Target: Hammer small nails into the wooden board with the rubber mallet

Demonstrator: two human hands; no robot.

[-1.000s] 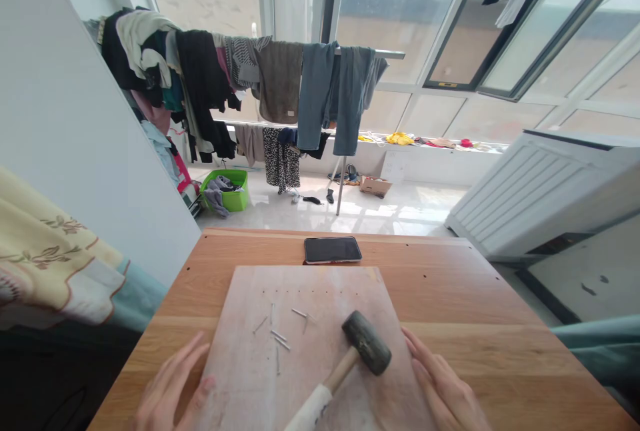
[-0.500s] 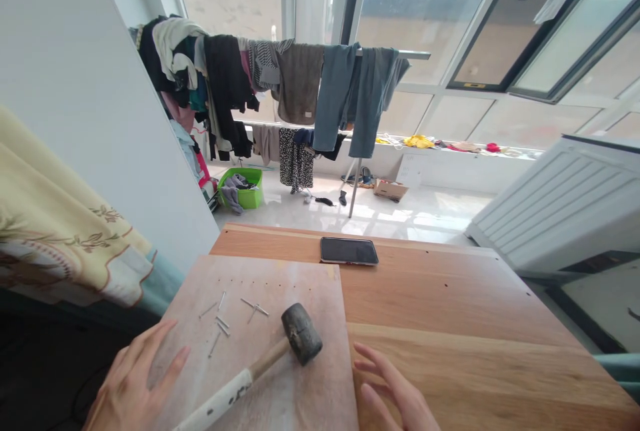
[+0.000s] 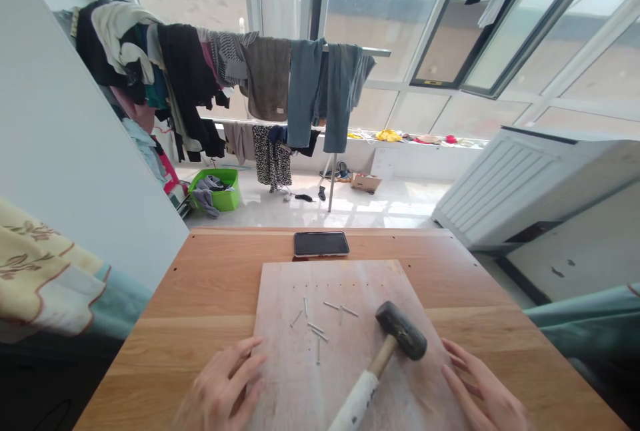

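Observation:
A pale wooden board (image 3: 340,284) lies on a wooden table (image 3: 215,284). On the board rest a black rubber mallet (image 3: 387,347) with a white-wrapped handle and several loose nails (image 3: 317,321). A row of nails stands in the board near its far edge. My left hand (image 3: 223,391) lies flat with fingers spread at the board's left edge. Spread open as well, my right hand (image 3: 483,394) sits at the board's right edge. Neither hand holds anything.
A dark phone (image 3: 321,243) lies beyond the board. Past the table, a drying rack (image 3: 280,77) is hung with clothes, and a green basket (image 3: 215,191) sits on the floor. A white panel (image 3: 520,184) leans at the right. Patterned fabric (image 3: 45,277) hangs at the left.
The board, with the mallet and nails on it, has slid to the right on the table and now lies in front of the phone. Both hands stay at its side edges.

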